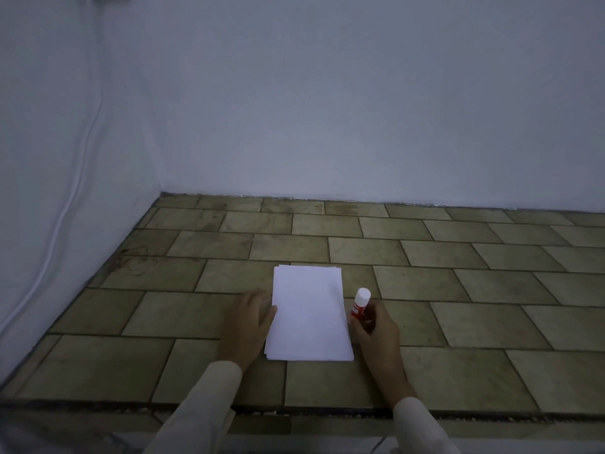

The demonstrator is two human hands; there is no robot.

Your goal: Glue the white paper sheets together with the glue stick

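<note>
A small stack of white paper sheets (307, 312) lies flat on the tiled surface in front of me. My left hand (250, 326) rests on the tiles at the stack's left edge, fingers straight, thumb touching the paper. My right hand (376, 329) grips a red glue stick (360, 304) with a white cap. The stick stands upright just right of the stack, and its cap is on.
The tiled surface (458, 290) runs back to a plain wall (327, 109) and a side wall on the left, where a white cable (77, 178) hangs down. A rough front edge (98, 406) crosses below my forearms.
</note>
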